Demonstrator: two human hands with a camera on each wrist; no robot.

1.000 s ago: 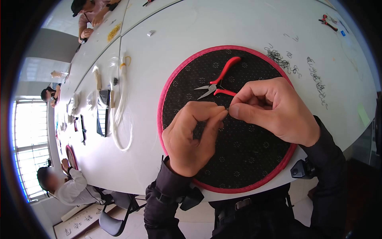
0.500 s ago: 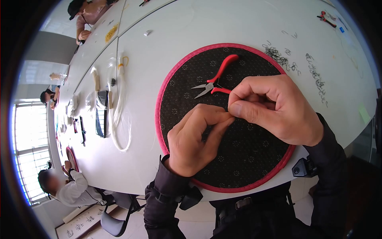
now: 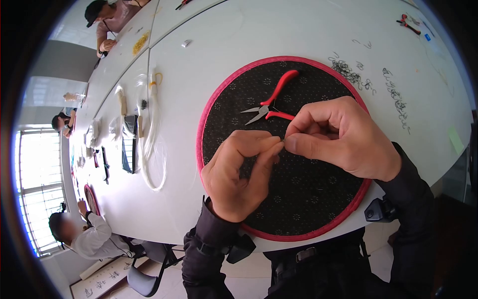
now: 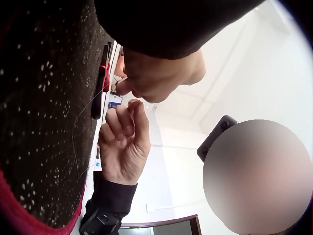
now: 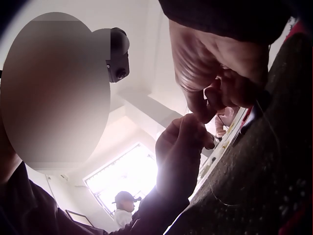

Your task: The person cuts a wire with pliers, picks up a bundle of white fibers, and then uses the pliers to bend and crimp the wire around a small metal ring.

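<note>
Above a round black mat [image 3: 303, 209] with a red rim, my two hands meet fingertip to fingertip. My left hand [image 3: 238, 174] pinches between thumb and forefinger. Facing it, my right hand [image 3: 343, 137] pinches too, its other fingers curled in. A thin clear line [image 4: 74, 134] loops from the hands over the mat. It also trails below the right hand in the right wrist view. I cannot tell what tiny piece sits between the fingertips, which mostly cover it. Red-handled pliers [image 3: 281, 89] lie with parted jaws just beyond, one handle partly behind the right hand.
Small dark hooks [image 3: 348, 74] lie heaped past the mat's far right rim, with a row of more hooks [image 3: 397, 102] farther right. A bundle of clear line [image 3: 149, 164] and a phone [image 3: 129, 152] lie left. More pliers [image 3: 410, 28] lie far right. Other people sit around the table.
Both hands shifted slightly right, then back left, as the head view moved a little. The fingertips stay together, pinching; the pliers lie where they were on the mat.
</note>
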